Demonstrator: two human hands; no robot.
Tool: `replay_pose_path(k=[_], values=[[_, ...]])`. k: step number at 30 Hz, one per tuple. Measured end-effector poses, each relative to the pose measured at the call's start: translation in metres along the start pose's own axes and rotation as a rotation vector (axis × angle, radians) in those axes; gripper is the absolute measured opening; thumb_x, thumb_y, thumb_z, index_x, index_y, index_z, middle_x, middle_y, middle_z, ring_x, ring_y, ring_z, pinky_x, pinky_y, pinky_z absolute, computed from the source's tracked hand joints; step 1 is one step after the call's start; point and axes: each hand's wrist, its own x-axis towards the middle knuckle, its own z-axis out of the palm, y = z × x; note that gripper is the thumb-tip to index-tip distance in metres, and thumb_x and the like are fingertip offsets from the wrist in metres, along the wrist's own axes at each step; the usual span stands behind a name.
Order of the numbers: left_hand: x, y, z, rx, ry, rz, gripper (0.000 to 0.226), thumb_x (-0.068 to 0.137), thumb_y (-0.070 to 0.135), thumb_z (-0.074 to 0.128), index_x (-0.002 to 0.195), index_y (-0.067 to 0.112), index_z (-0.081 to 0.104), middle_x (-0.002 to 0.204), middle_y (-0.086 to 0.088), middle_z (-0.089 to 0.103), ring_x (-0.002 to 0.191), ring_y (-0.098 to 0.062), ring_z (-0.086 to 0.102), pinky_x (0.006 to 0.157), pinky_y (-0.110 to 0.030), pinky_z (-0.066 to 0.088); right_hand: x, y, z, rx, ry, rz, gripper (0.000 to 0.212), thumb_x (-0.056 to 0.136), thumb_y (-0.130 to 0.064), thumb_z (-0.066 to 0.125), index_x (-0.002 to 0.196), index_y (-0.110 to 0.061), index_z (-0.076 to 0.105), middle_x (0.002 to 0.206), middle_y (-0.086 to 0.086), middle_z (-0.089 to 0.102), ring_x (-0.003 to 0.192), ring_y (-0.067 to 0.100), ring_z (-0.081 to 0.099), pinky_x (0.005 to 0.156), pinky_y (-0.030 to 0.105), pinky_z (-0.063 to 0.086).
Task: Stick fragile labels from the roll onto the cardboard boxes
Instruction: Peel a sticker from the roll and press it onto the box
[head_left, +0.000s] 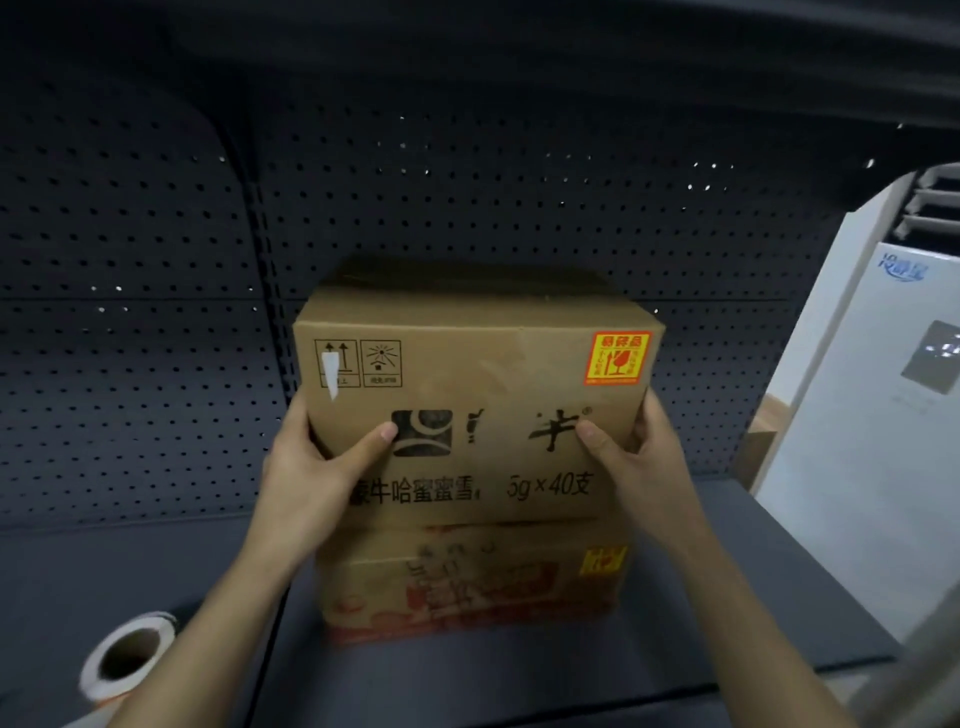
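A brown cardboard box (478, 374) with black print rests on top of a second, red-printed cardboard box (467, 582) on a dark shelf. An orange and red fragile label (618, 358) is stuck at the upper box's top right corner. My left hand (317, 462) grips the upper box's left side, thumb on the front face. My right hand (634, 457) grips its right side the same way. The label roll (127, 660) lies on the shelf at the lower left, apart from both hands.
The dark shelf (727, 597) has a perforated back panel (467, 182) behind the boxes. A white appliance (878, 415) stands to the right of the shelf. A small brown carton (753, 452) sits beside it.
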Motion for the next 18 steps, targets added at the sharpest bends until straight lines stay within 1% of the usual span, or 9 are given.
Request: replay_pose_path(k=[2, 3, 5, 6, 8, 12, 15, 18], values=[[0.001, 0.000, 0.005, 0.010, 0.018, 0.001, 0.060, 0.075, 0.043, 0.078, 0.129, 0.037, 0.052, 0.118, 0.020, 0.065, 0.110, 0.000, 0.061, 0.099, -0.042, 0.051, 0.005, 0.003, -0.001, -0.006, -0.007, 0.006, 0.052, 0.086, -0.037, 0.072, 0.133, -0.034, 0.049, 0.121, -0.015, 0.067, 0.112, 0.003, 0.063, 0.098, 0.045, 0.054], [0.000, 0.000, 0.006, 0.010, 0.026, 0.000, 0.060, 0.074, 0.043, 0.078, 0.129, 0.036, 0.052, 0.117, 0.022, 0.065, 0.108, 0.003, 0.061, 0.099, -0.040, 0.051, 0.005, 0.005, -0.001, -0.014, -0.008, 0.009, 0.052, 0.087, -0.036, 0.071, 0.134, -0.035, 0.048, 0.120, -0.016, 0.067, 0.112, 0.003, 0.063, 0.098, 0.045, 0.054], [-0.002, 0.000, 0.009, 0.008, 0.043, -0.003, 0.060, 0.073, 0.043, 0.077, 0.127, 0.035, 0.053, 0.113, 0.025, 0.065, 0.102, 0.011, 0.060, 0.096, -0.034, 0.051, 0.006, 0.009, -0.002, -0.029, -0.003, 0.011, 0.055, 0.086, -0.040, 0.070, 0.136, -0.037, 0.046, 0.122, -0.019, 0.065, 0.113, 0.001, 0.062, 0.099, 0.044, 0.053], [-0.002, 0.000, 0.010, 0.007, 0.048, -0.003, 0.060, 0.073, 0.044, 0.076, 0.127, 0.034, 0.053, 0.112, 0.026, 0.065, 0.101, 0.012, 0.060, 0.095, -0.033, 0.051, 0.006, 0.009, -0.001, -0.029, 0.000, 0.012, 0.058, 0.085, -0.043, 0.070, 0.137, -0.038, 0.045, 0.123, -0.019, 0.065, 0.114, 0.002, 0.061, 0.100, 0.044, 0.053], [-0.003, -0.001, 0.012, 0.005, 0.051, -0.006, 0.061, 0.073, 0.044, 0.076, 0.128, 0.032, 0.053, 0.114, 0.025, 0.065, 0.103, 0.011, 0.060, 0.095, -0.031, 0.051, 0.006, 0.012, 0.000, -0.029, 0.005, 0.020, 0.060, 0.083, -0.047, 0.069, 0.137, -0.038, 0.044, 0.123, -0.019, 0.065, 0.114, 0.001, 0.061, 0.099, 0.044, 0.053], [-0.001, -0.003, 0.012, 0.013, 0.058, 0.004, 0.064, 0.072, 0.045, 0.076, 0.130, 0.031, 0.052, 0.116, 0.023, 0.065, 0.107, 0.005, 0.061, 0.097, -0.035, 0.051, 0.005, 0.013, 0.001, -0.032, 0.018, 0.028, 0.057, 0.086, -0.041, 0.069, 0.137, -0.038, 0.043, 0.122, -0.021, 0.065, 0.112, 0.000, 0.062, 0.098, 0.044, 0.053], [-0.003, -0.003, 0.012, -0.001, 0.051, 0.010, 0.065, 0.074, 0.043, 0.076, 0.133, 0.030, 0.051, 0.118, 0.020, 0.065, 0.107, 0.005, 0.061, 0.096, -0.032, 0.051, 0.005, 0.013, 0.001, -0.035, 0.016, 0.027, 0.056, 0.087, -0.040, 0.069, 0.137, -0.038, 0.044, 0.123, -0.020, 0.065, 0.113, 0.002, 0.062, 0.099, 0.045, 0.053], [-0.003, -0.003, 0.012, 0.001, 0.057, 0.014, 0.065, 0.075, 0.043, 0.076, 0.133, 0.031, 0.050, 0.119, 0.020, 0.065, 0.109, 0.004, 0.060, 0.097, -0.035, 0.051, 0.004, 0.010, 0.001, -0.046, 0.023, 0.026, 0.055, 0.088, -0.038, 0.069, 0.137, -0.036, 0.044, 0.123, -0.018, 0.065, 0.114, 0.003, 0.062, 0.098, 0.046, 0.053]])
